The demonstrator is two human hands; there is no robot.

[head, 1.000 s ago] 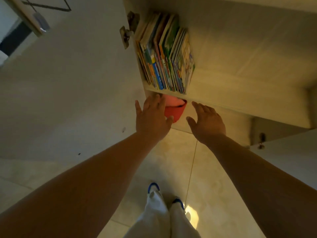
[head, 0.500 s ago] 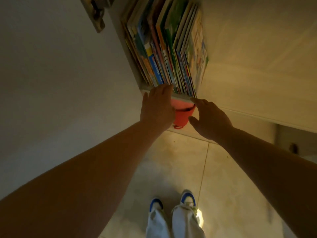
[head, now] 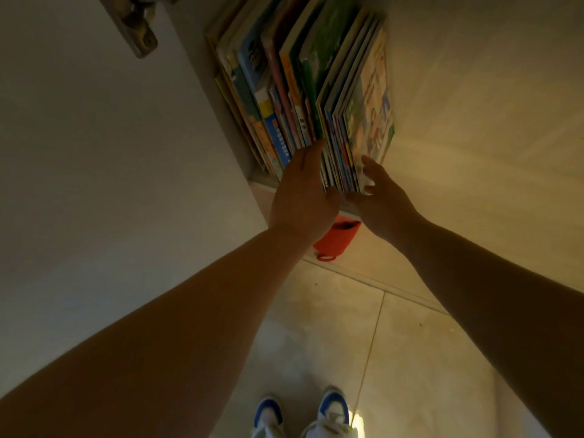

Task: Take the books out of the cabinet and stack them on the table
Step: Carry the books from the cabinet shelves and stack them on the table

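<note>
Fingers (head: 311,153) of the left hand (head: 303,197) lie straight and close together, pushed in among the spines of the books (head: 303,99), with the thumb lying across the lower ends of the thinner volumes to their right; whether that thumb is pressing on them cannot be told. Left of the hand, the open cabinet door (head: 94,184) fills the view as a pale flat panel, and a metal hinge (head: 139,30) sits at its upper edge. The books stand upright in a tight row on the shelf (head: 474,169) inside the cabinet, packed against its left wall. Further right, the right hand (head: 382,197) has its fingers loosely spread and only slightly bent, the tips at the cover of the outermost book on the right end of the row; they hold nothing. Below both hands an orange container (head: 338,238) shows in the lower compartment. Tiled floor (head: 410,358) and a pair of blue-and-white shoes (head: 303,412) lie at the bottom.
</note>
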